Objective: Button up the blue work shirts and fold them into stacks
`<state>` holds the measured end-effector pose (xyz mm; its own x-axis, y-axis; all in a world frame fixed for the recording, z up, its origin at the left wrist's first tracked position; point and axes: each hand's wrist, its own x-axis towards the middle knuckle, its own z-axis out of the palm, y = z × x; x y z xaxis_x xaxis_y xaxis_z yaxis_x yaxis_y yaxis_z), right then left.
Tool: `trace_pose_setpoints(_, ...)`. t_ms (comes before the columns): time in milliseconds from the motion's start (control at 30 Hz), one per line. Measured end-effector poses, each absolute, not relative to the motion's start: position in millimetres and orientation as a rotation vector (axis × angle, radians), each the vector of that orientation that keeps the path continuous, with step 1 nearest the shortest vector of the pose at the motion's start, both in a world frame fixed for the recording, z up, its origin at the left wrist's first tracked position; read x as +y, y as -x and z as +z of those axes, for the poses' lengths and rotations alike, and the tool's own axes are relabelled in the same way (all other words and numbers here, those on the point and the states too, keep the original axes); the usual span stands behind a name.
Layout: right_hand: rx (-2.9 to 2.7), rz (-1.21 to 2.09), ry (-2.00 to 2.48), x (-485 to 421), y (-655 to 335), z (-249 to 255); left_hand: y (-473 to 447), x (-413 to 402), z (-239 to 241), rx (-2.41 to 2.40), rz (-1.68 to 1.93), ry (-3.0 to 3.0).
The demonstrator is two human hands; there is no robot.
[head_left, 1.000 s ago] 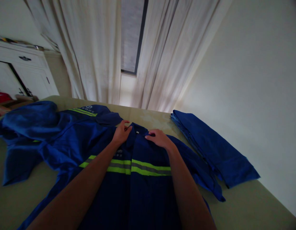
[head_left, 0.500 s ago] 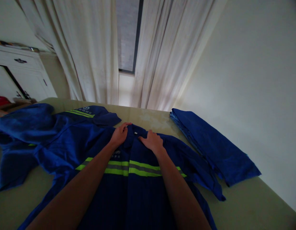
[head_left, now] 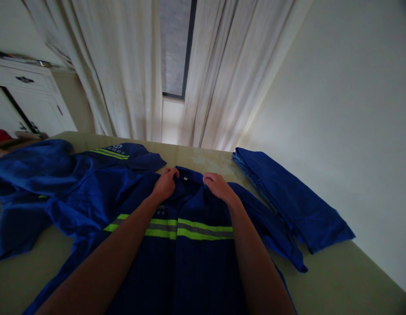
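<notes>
A dark blue work jacket (head_left: 203, 258) lies spread out, front up, with a yellow-green and grey reflective band across its chest. My left hand (head_left: 166, 183) is closed on the left side of its collar. Closed on the collar's right side is my right hand (head_left: 218, 185). Between the hands the collar (head_left: 192, 176) stands raised, with a small white label inside the neck. My forearms cover parts of the band and most of the printed mark on the chest.
Left of the jacket, more blue garments (head_left: 35, 168) lie heaped on the table (head_left: 12, 282). A folded stack of blue cloth (head_left: 288, 197) lies along the right side by the wall. Behind hang pale curtains (head_left: 127, 70); a white cabinet (head_left: 32, 96) stands at the far left.
My right hand has shifted slightly right and up and its fingers have closed on the collar. The collar is lifted and the neck opening looks wider. My left hand has barely moved.
</notes>
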<state>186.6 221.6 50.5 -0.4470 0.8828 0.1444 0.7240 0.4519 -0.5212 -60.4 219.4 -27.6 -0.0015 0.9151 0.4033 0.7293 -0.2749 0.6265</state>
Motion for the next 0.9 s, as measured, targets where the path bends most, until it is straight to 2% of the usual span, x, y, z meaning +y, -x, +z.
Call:
trace_pose_setpoints(100,-2.132,0.667,1.296,223,-196,59,64,222,-26,1.679,1.186,-2.03)
trace_pose_setpoints(200,-2.041,0.986,1.188,222,-201,61,63,219,-26,1.605,1.152,-2.091)
trace_pose_setpoints(367,-2.34,1.277,1.031,219,-203,59,61,217,-24,1.588,1.157,-2.066)
trace_pose_setpoints(533,-2.379,1.084,1.117,223,-202,56,66,221,-19,1.584,1.271,-2.042)
trace_pose_setpoints(700,-2.098,0.784,1.267,226,-194,50,62,212,-10,1.624,1.317,-2.098)
trace_pose_setpoints(767,-2.045,0.825,1.29,226,-191,48,58,208,-2,1.574,1.182,-2.222)
trace_pose_setpoints(900,-2.149,1.081,1.189,222,-190,48,50,203,15,1.346,0.681,-2.389)
